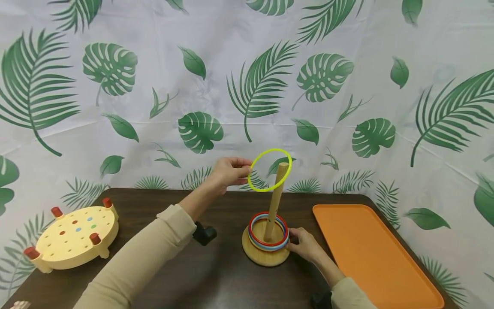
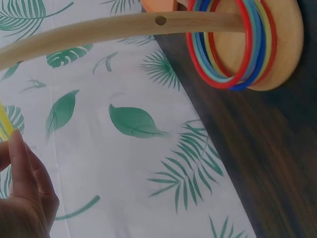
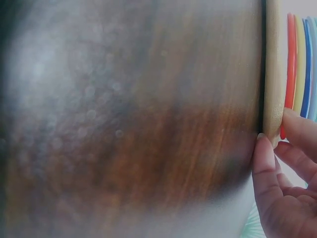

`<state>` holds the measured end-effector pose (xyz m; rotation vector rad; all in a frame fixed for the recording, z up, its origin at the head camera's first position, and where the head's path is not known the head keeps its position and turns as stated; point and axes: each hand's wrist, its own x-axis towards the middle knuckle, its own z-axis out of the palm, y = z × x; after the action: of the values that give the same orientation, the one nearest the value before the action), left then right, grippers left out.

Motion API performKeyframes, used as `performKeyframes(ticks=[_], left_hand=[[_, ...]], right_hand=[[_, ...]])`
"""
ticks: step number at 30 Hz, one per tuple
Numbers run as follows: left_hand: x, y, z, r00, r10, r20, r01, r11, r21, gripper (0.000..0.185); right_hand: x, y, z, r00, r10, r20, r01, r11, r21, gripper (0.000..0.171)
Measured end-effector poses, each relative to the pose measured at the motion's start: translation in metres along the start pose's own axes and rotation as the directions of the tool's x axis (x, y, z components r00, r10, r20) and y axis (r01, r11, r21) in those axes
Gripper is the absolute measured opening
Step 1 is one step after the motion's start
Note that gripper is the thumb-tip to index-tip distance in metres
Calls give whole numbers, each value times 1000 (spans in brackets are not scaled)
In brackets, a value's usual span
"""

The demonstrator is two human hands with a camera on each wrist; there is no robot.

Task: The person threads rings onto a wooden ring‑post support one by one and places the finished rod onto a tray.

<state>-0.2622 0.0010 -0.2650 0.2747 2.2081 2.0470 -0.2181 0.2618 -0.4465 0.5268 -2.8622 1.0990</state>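
My left hand point(image 1: 230, 172) pinches a yellow ring point(image 1: 264, 189) by its left side and holds it up, tilted, around or just in front of the top of a wooden peg point(image 1: 275, 199); which of the two I cannot tell. The peg rises from a round wooden base point(image 1: 262, 259). Several coloured rings point(image 2: 250, 54), red, yellow, blue and light blue, lie stacked around the peg's foot. My right hand point(image 1: 306, 245) grips the edge of the base at its right side, thumb and fingers on either face of the rim in the right wrist view.
An orange tray point(image 1: 370, 253) lies at the right of the dark wooden table point(image 1: 173, 274). On the left stands a pale yellow round pegboard point(image 1: 77, 234) with red-tipped legs and coloured dots. Behind the table hangs a white cloth point(image 1: 162, 68) with green leaves.
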Motion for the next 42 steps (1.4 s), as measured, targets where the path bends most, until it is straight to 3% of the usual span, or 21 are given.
performKeyframes(ticks=[9,13,22,26,42], left_hand=[[3,-2,16,999,21,31,-21,1000,8,22],[5,-18,22,999,-9,32,8,999,46,21],[7,-79,28,992,-125,2,122,975,186,17],[7,-98,29,988,-151,-25,153,965,213,16],[6,-120,33,985,-163,-59,173,951,255,14]], right_hand=[[1,-1,0,1000,0,3,0,1000,2,40],[1,-1,0,1000,12,15,-13,1000,14,40],[0,0,0,1000,-7,22,7,1000,-3,39],[2,0,-1,999,-41,28,41,999,7,36],[2,2,-3,999,-25,41,23,999,42,32]])
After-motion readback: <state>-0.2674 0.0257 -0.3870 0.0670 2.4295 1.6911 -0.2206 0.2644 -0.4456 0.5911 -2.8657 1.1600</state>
